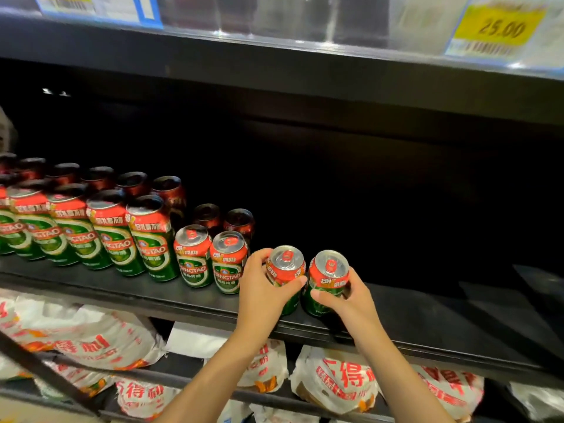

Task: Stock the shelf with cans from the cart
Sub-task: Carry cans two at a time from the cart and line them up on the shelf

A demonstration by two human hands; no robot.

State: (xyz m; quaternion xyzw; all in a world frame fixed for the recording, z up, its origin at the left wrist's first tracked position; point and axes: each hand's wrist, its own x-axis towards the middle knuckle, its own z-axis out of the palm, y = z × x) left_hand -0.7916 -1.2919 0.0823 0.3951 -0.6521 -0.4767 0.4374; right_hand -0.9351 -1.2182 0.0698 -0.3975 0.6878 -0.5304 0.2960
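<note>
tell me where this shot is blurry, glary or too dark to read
Head view: the yellow price tag is blurred; glare streaks the upper shelf's clear strip; the shelf's back is black; straight shelf edges bow from the wide lens; both hands and their cans stay sharp.

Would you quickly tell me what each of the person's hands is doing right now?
Left hand: grips the left short can at the shelf front.
Right hand: grips the right short can beside it.
</note>
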